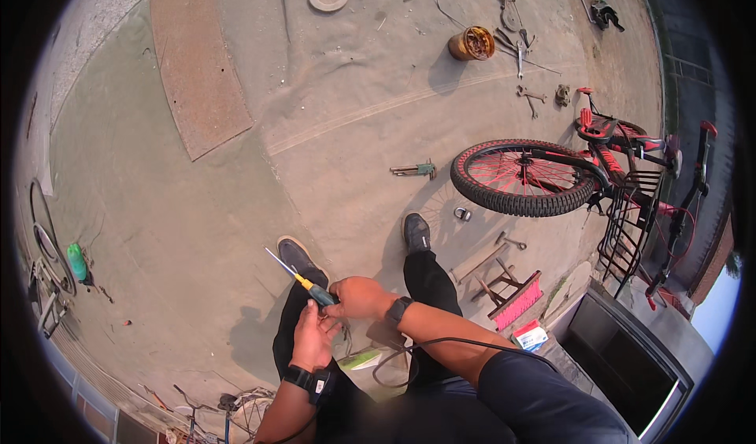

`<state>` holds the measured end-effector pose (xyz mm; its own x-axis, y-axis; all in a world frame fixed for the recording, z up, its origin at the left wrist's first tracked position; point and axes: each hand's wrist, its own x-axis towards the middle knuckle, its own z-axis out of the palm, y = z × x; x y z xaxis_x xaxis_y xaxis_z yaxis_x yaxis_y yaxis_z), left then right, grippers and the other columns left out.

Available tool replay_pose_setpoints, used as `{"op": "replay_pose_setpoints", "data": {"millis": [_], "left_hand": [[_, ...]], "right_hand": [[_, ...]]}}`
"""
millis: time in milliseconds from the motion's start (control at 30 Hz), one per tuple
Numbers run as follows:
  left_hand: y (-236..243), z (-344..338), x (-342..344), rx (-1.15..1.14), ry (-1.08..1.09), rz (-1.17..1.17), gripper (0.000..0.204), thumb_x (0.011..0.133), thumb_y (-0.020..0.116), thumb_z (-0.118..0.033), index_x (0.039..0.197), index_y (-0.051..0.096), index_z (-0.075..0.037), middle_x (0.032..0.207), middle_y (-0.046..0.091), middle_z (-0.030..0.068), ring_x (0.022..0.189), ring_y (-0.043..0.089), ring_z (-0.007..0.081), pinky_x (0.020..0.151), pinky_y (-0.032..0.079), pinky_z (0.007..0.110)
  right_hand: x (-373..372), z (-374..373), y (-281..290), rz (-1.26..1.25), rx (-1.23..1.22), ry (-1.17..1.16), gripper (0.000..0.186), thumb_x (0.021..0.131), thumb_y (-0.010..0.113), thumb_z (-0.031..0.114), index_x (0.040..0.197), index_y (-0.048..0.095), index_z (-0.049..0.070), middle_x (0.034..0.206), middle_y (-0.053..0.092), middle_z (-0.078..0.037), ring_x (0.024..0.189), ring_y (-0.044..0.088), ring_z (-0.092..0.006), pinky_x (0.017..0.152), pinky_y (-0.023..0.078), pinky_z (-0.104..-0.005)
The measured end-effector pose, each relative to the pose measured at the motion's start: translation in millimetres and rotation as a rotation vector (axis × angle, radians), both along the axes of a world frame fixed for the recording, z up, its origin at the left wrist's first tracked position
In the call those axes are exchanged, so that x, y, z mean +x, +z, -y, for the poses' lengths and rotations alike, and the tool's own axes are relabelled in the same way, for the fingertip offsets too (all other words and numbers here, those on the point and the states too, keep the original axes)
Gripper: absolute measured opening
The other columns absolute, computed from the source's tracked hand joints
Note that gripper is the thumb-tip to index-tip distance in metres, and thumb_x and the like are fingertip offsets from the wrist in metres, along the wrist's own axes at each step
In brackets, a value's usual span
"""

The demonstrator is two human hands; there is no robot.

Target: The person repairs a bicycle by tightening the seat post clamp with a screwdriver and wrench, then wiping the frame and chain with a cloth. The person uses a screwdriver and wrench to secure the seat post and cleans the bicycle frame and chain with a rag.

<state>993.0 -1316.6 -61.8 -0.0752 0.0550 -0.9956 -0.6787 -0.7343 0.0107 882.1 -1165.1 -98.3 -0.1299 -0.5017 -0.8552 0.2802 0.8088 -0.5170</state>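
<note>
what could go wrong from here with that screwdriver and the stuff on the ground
With the left hand and right hand close together at the screwdriver, a slip might drop it onto the left shoe, seen behind its shaft. The green tool lying ahead of the right shoe could be stepped on.

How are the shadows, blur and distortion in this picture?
Head view: bright light, with a shadow beside the rusty can on the ground; head view: screwdriver fairly sharp, dark clothing at bottom centre blurred; head view: fisheye bending toward dark corners.
</note>
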Motion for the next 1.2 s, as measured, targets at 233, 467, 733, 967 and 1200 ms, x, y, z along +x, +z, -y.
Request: {"op": "replay_pose_setpoints", "data": {"millis": [233, 467, 733, 967, 1200], "left_hand": [[150.2, 40.8, -128.6, 0.087, -0.274, -0.256, 0.016, 0.112, 0.051, -0.023, 0.115, 0.058, -0.01, 0.104, 0.069, 0.0091, 0.094, 0.072, 0.0252, 0.083, 0.059, 0.041], [205.1, 82.6, -308.2, -0.129, -0.498, -0.264, 0.02, 0.108, 0.059, -0.028, 0.112, 0.055, -0.009, 0.098, 0.065, 0.0118, 0.085, 0.071, 0.0273, 0.076, 0.061, 0.041], [248.4, 56.3, -480.0, -0.278, -0.623, -0.286, 0.021, 0.109, 0.058, -0.031, 0.11, 0.055, -0.01, 0.092, 0.064, 0.0104, 0.077, 0.068, 0.0261, 0.067, 0.058, 0.04], [271.4, 22.0, -666.1, -0.238, -0.902, -0.409, 0.023, 0.108, 0.06, -0.03, 0.11, 0.052, -0.008, 0.091, 0.062, 0.0094, 0.073, 0.066, 0.0216, 0.065, 0.057, 0.037], [285.6, -88.8, -876.3, -0.305, -1.403, -0.593, 0.03, 0.104, 0.066, -0.034, 0.11, 0.054, -0.007, 0.09, 0.062, 0.0058, 0.069, 0.06, 0.0144, 0.061, 0.051, 0.03]], "right_hand": [[-76.7, -1.6, 202.6, -0.16, -0.104, -0.247, 0.053, 0.091, 0.069, 0.056, 0.113, 0.074, 0.008, 0.097, 0.076, -0.019, 0.093, 0.072, -0.0398, 0.082, 0.056, -0.0485], [-208.5, -81.9, 198.7, 0.2, -0.266, -1.202, 0.022, 0.095, 0.056, 0.008, 0.112, 0.067, -0.001, 0.098, 0.071, -0.01, 0.078, 0.069, -0.0155, 0.068, 0.055, -0.0293], [-372.5, -157.1, 233.9, 0.156, -0.406, -1.442, 0.027, 0.101, 0.052, 0.004, 0.123, 0.064, -0.006, 0.111, 0.07, -0.016, 0.091, 0.076, -0.0222, 0.078, 0.061, -0.0306], [-489.8, -219.5, 281.9, 0.115, -0.384, -1.568, 0.027, 0.106, 0.061, 0.021, 0.12, 0.066, -0.001, 0.102, 0.072, -0.011, 0.083, 0.075, -0.02, 0.069, 0.059, -0.0301], [-544.7, -282.4, 310.8, -0.124, -0.278, -1.99, 0.02, 0.106, 0.065, 0.024, 0.108, 0.067, 0.005, 0.081, 0.066, -0.001, 0.067, 0.066, -0.0118, 0.059, 0.051, -0.0257]]}}
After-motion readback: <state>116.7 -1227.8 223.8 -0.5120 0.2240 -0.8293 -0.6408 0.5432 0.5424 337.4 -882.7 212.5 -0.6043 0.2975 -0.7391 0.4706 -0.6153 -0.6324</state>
